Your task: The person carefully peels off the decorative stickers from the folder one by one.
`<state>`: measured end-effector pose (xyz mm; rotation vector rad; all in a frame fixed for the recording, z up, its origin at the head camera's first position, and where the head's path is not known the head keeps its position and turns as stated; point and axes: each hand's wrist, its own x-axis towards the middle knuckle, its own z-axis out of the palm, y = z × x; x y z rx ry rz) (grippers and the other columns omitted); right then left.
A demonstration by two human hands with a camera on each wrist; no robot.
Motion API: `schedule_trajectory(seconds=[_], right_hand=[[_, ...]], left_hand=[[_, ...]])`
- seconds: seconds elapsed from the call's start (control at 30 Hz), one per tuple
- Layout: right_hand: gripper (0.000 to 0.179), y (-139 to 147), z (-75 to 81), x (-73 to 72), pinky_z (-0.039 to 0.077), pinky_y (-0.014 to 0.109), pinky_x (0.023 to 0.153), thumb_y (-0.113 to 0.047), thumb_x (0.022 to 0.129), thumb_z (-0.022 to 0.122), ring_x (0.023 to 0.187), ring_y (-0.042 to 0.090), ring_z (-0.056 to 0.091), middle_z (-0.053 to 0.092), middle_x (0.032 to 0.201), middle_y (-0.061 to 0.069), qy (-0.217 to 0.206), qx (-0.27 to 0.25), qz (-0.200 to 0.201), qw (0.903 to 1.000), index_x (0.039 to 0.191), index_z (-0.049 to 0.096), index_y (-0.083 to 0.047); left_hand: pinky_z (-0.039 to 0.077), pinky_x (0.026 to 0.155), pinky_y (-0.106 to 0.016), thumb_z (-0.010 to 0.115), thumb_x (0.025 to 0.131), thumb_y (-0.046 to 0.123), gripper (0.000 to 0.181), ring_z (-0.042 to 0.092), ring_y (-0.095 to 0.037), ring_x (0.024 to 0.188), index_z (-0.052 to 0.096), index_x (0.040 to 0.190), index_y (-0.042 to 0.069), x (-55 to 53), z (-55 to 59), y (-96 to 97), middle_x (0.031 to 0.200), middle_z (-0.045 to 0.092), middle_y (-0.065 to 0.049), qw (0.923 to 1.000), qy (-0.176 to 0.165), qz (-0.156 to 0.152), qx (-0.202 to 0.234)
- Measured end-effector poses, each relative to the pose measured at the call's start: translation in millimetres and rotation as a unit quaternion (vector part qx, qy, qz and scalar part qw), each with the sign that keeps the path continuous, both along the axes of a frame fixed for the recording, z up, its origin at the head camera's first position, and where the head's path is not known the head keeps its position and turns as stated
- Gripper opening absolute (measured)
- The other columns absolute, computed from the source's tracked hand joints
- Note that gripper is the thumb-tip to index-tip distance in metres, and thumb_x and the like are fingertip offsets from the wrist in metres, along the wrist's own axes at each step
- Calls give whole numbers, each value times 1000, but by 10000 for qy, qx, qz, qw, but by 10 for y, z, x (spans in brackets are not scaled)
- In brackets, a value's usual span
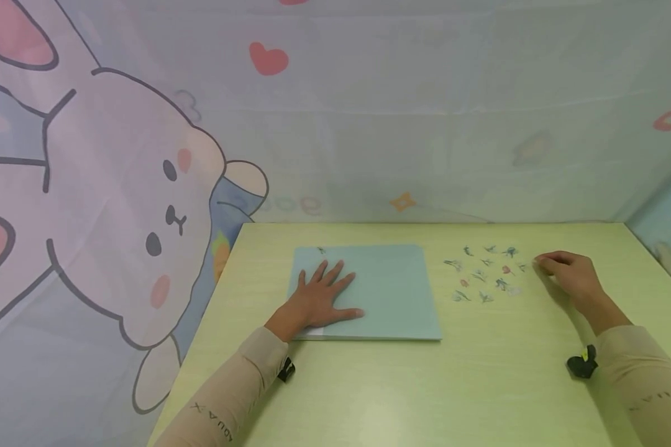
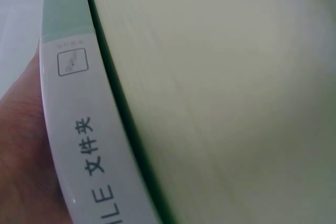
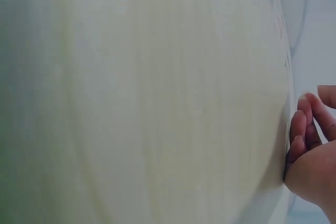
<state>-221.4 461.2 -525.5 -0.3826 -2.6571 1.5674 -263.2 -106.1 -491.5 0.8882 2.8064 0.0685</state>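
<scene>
A pale green file folder [image 1: 391, 285] lies on the table, its white spine label [image 2: 79, 108] facing the near edge. My left hand [image 1: 319, 301] rests flat on the folder's left part with fingers spread. Just beyond its fingertips, a small plant-like cutout [image 1: 321, 250] lies near the folder's top edge. To the right of the folder are several small flower and leaf cutouts [image 1: 485, 262]. My right hand [image 1: 573, 276] is beside their right edge, low over the table, fingers loosely bent. Thumb and fingers [image 3: 298, 124] show a gap in the right wrist view, with nothing visible between them.
The light yellow-green table [image 1: 380, 391] extends around the folder. Behind it hangs a pale cloth [image 1: 425, 124] printed with a rabbit, hearts and a star. Black devices sit under both wrists, the right one [image 1: 583, 363] being more visible.
</scene>
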Motion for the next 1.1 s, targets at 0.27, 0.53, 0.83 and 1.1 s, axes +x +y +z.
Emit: schedule_trajectory(seconds=[0.27, 0.53, 0.83, 1.1], right_hand=[[60, -168, 124, 18, 53, 19, 76, -47, 109, 58, 99, 10, 59, 63, 104, -20, 391, -120, 94, 9991, 140, 58, 4], [58, -684, 335, -85, 53, 25, 77, -46, 110, 55, 110, 30, 58, 61, 127, 15, 818, 441, 603, 9939, 143, 60, 1], [50, -1425, 576, -375, 50, 42, 83, -39, 110, 59, 108, 32, 60, 65, 119, 17, 1353, 873, 1264, 9788, 141, 63, -1], [46, -2040, 661, -568, 52, 46, 85, -34, 107, 66, 105, 30, 64, 66, 118, 14, 1629, 730, 1969, 9640, 142, 63, -3]], left_hand=[[11, 119, -79, 43, 92, 89, 98, 5, -39, 163, 21, 171, 34, 0, 17, 20, 179, 8, -3, 10000, -17, -50, 53], [14, 119, -78, 43, 94, 87, 92, 11, -40, 162, 32, 169, 34, 14, 49, 2, 177, 17, -6, 9995, 77, -110, 281], [11, 122, -74, 43, 97, 82, 85, 15, -36, 162, 40, 166, 32, 8, 101, -310, 175, 26, -8, 9965, 125, 234, 794], [8, 125, -68, 45, 96, 83, 96, -1, -39, 163, 21, 172, 28, 68, 88, -478, 178, 5, -14, 9959, -157, 686, 566]])
